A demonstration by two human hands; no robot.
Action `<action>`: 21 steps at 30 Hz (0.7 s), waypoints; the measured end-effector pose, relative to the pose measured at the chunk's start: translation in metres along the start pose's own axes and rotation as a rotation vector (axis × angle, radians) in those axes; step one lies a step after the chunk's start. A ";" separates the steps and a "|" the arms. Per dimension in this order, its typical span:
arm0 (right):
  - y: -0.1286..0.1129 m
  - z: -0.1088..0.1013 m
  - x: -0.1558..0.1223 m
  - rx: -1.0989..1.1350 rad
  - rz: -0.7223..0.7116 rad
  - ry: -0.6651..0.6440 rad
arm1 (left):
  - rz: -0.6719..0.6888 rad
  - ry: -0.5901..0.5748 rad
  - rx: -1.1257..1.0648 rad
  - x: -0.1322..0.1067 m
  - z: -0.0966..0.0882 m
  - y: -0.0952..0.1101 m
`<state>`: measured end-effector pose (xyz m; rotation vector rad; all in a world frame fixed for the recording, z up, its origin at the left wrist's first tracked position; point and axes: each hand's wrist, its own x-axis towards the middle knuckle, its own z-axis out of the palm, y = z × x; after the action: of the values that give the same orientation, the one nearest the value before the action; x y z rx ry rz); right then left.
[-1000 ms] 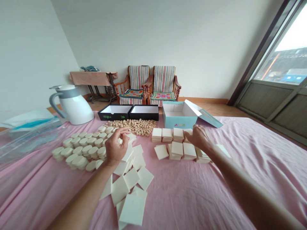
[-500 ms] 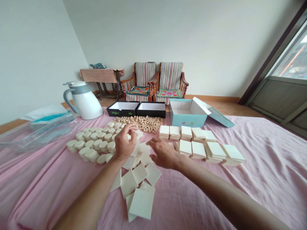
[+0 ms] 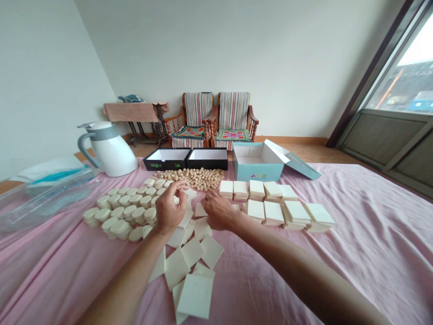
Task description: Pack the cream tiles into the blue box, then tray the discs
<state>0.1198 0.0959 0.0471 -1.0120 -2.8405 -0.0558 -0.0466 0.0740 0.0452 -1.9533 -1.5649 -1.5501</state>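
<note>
My left hand (image 3: 172, 206) is closed, its fingers and thumb curled together beside the stacked round wooden discs (image 3: 130, 211). Something pale shows inside the curl, too little of it to name. To its right, my right hand (image 3: 219, 211) has its fingers drawn together and pointing down by a square wooden tile (image 3: 200, 210). Whatever lies under those fingertips is hidden. Loose square tiles (image 3: 196, 295) overlap in a strip from between the hands toward me. Neat stacks of square tiles (image 3: 273, 212) stand in two rows right of my right hand.
Small wooden beads (image 3: 203, 177) lie heaped behind the hands. Beyond them are two black boxes (image 3: 207, 159) and a light blue box (image 3: 259, 170) with its lid (image 3: 302, 163) leaning alongside. A white jug (image 3: 117, 153) and a clear plastic container (image 3: 50, 194) stand left on the pink cloth (image 3: 270, 271).
My right hand's fingers, stretched out before, are now drawn together and lower. My left hand stays curled. The whole view has shifted slightly.
</note>
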 end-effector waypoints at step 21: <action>0.161 -0.037 -0.143 -0.140 0.955 0.167 | -0.003 -0.032 0.007 -0.003 0.005 -0.004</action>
<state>0.3353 0.1282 0.0642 -2.1351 -1.9609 -0.2265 -0.0463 0.0774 0.0393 -1.9828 -1.5844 -1.5203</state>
